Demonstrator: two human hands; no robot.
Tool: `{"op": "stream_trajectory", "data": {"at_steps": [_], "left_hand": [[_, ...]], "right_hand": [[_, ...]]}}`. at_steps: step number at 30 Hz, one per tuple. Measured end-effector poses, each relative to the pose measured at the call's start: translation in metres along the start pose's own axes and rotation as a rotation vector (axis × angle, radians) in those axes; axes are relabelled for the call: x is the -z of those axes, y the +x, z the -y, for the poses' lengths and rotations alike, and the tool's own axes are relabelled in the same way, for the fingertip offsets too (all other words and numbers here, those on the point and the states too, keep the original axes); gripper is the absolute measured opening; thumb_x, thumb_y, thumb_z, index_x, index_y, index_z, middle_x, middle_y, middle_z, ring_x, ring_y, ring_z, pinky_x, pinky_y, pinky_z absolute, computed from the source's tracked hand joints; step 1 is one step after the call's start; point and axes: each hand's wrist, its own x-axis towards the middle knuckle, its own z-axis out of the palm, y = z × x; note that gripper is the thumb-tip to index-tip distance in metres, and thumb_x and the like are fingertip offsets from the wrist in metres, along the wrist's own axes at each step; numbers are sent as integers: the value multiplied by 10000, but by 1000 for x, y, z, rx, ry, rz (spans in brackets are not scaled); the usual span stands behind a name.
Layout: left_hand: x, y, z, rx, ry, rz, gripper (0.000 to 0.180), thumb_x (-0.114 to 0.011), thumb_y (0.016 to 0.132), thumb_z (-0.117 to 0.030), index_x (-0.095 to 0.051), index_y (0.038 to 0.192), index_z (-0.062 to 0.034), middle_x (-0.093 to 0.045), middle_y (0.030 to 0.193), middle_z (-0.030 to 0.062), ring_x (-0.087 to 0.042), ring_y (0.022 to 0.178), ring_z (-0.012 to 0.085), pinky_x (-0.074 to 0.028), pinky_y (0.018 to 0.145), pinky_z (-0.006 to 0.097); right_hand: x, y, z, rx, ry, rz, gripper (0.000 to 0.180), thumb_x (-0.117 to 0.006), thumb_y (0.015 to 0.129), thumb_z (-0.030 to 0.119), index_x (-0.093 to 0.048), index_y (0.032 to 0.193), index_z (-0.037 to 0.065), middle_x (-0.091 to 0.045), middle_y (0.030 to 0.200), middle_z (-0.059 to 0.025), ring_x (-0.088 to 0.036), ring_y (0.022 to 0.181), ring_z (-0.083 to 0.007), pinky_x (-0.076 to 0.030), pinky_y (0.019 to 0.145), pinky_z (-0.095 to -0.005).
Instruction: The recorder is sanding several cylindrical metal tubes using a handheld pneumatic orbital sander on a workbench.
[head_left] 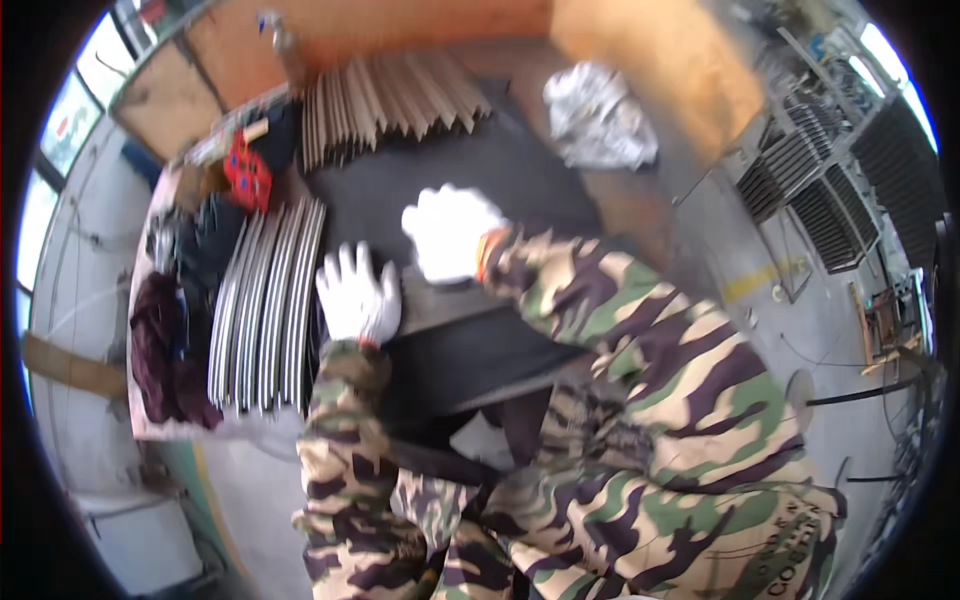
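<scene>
My left hand (357,297), in a white glove, lies with its fingers spread beside a row of long shiny metal strips (265,305). To its right, my right hand (450,232), also gloved in white, rests over the dark mat (390,190) on the table. Its fingers look stretched out but are a little blurred, and nothing shows held in it. Just below the two hands runs a flat greyish band (440,305). A black sheet-like piece (470,355) covers the table's near side, partly under my right sleeve.
Brown pleated or angled strips (390,100) stand at the back of the mat. A crumpled whitish plastic bag (600,118) lies at the far right. At the left are a red object (247,175) and dark maroon cloth (165,350). Metal racks (820,190) stand beyond the table's right.
</scene>
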Motion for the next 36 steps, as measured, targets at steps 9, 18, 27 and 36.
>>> {"op": "stream_trajectory", "data": {"at_steps": [9, 18, 27, 36], "left_hand": [[-4, -5, 2, -21, -40, -79, 573, -600, 1007, -379, -616, 1431, 5, -593, 1477, 265, -503, 1397, 496, -342, 1198, 615], [-9, -5, 1, -8, -57, -121, 590, -622, 976, -392, -638, 1405, 13, -623, 1434, 263, -526, 1366, 486, -353, 1183, 612], [-5, -3, -2, 22, -75, -56, 638, -616, 983, -437, -629, 1444, 3, -595, 1503, 262, -491, 1437, 481, -300, 1239, 612], [-7, -1, -1, 23, -72, -54, 619, -608, 987, -420, -630, 1431, 11, -588, 1505, 276, -489, 1435, 499, -304, 1234, 613]], "right_hand": [[2, -6, 7, -1, 35, 70, 325, -687, 843, 170, -726, 1139, 44, -716, 1143, -219, -718, 1059, -406, -606, 882, -517], [-3, -2, -7, -9, -1, 109, 365, -728, 854, 262, -732, 1172, 83, -716, 1138, -200, -725, 1065, -416, -612, 871, -533], [7, -14, -23, -49, 24, 208, 412, -737, 838, 267, -728, 1202, 75, -700, 1193, -227, -729, 1106, -416, -610, 915, -529], [14, -27, -38, -39, 10, 172, 387, -714, 841, 232, -734, 1195, 77, -716, 1144, -229, -744, 1049, -424, -614, 883, -520]]}}
